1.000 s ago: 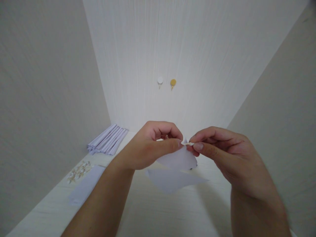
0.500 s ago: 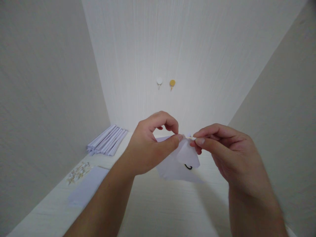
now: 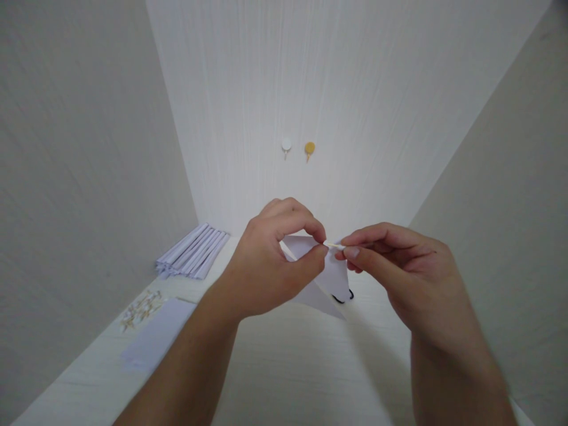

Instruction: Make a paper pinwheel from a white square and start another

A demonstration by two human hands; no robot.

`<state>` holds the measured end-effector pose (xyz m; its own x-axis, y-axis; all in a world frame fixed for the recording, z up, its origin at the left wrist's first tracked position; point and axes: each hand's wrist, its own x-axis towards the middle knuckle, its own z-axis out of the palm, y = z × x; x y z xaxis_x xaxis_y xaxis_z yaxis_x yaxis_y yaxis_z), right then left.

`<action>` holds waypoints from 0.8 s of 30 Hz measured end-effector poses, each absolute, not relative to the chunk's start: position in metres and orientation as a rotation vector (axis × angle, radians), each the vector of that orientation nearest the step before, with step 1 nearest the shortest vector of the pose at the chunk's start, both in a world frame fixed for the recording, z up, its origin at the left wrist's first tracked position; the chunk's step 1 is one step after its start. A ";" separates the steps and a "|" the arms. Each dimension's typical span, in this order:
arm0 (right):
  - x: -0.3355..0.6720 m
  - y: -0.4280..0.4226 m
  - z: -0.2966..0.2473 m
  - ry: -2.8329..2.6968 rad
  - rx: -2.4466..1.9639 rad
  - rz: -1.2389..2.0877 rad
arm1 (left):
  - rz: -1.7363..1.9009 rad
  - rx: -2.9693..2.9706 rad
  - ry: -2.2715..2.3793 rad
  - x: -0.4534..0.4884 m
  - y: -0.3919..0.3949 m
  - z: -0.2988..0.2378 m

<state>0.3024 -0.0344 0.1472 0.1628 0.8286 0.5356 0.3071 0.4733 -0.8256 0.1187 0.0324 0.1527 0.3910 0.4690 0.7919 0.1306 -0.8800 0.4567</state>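
While the left hand [image 3: 270,266] pinches the top corner of a small white paper [image 3: 333,278] between thumb and forefinger, its other fingers curled in, the right hand [image 3: 399,275] at three o'clock of it grips a thin pale stick [image 3: 335,245] between thumb and fingertips, the rest of the hand loosely closed. The stick's tip meets the paper's top corner, where the two hands nearly touch. The paper hangs in the air above the table [image 3: 288,367], tapering toward six o'clock, with a black mark [image 3: 344,297] near its lower edge. At nine o'clock of the hands lies a stack of folded papers [image 3: 193,251]; toward eight o'clock lie a heap of small sticks [image 3: 142,307] and a flat sheet [image 3: 155,337]. At twelve o'clock, on the wall [image 3: 355,89], a white pin [image 3: 286,145] and a yellow pin [image 3: 309,148] sit side by side.
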 end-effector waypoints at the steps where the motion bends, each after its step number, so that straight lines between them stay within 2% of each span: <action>1: 0.303 -0.034 0.147 -1.420 -1.088 0.486 | 1.479 2.340 0.528 0.119 0.033 0.153; 24: 0.299 -0.032 0.145 -1.492 -1.100 0.496 | 1.382 2.385 0.476 0.119 0.034 0.153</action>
